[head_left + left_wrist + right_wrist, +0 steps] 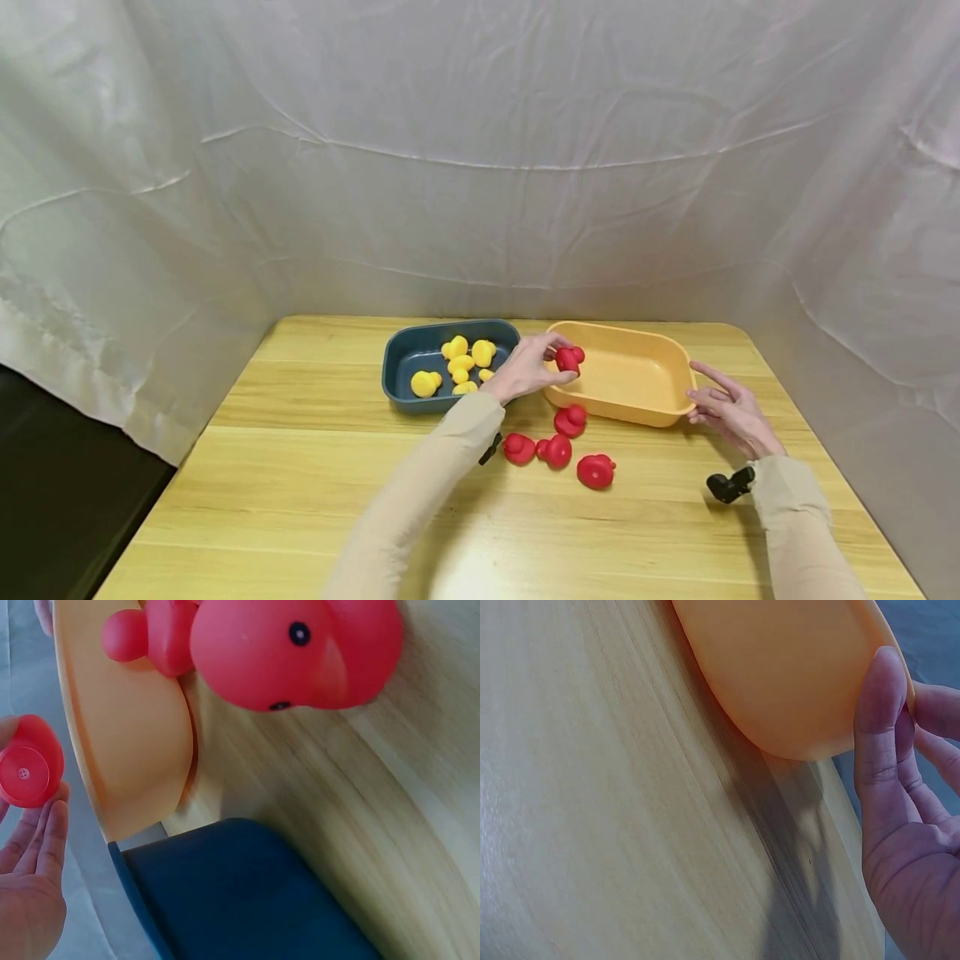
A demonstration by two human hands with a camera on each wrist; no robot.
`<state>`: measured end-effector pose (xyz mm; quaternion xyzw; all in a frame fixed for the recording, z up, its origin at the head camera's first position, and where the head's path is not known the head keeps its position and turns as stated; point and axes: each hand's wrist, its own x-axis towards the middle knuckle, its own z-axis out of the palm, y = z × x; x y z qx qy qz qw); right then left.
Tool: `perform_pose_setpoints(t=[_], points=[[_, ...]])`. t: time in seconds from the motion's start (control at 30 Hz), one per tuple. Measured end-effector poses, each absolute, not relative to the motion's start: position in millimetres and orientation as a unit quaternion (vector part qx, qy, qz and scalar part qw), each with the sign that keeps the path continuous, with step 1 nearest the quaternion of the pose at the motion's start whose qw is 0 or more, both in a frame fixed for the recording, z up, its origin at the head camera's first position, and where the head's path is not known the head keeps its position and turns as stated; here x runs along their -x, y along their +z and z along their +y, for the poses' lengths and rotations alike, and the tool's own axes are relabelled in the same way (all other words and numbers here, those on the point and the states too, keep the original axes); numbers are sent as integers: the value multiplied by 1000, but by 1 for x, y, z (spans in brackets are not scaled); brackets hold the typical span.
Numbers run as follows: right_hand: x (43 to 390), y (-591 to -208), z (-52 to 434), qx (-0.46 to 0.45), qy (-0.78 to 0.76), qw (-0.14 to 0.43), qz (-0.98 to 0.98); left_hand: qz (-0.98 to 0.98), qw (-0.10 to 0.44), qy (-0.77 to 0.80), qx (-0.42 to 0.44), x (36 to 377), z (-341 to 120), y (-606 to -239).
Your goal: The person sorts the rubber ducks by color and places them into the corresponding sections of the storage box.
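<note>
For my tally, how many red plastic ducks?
5: one in the left hand; on the wooden table, one nearest the oblong orange plastic tray, one leftmost, one beside it, one rightmost. More may be hidden.

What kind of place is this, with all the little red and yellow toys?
It looks like a little screened-off work spot, maybe for recording. Pale cloth hangs behind and beside a wooden table, and a small black device shows by the right sleeve.

Red ducks (597,472), yellow ducks (425,384), dark-blue tray (412,407), orange tray (626,375), streaked yellowish tabletop (285,500)
</note>
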<state>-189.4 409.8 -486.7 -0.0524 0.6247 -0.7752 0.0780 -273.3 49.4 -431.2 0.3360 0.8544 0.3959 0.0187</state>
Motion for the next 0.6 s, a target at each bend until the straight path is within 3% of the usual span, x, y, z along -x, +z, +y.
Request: perform_pose_setpoints(t=[0.6], points=[[188,-485,407,59,-787,82,609,840,49,444,-309,257,26,-429]])
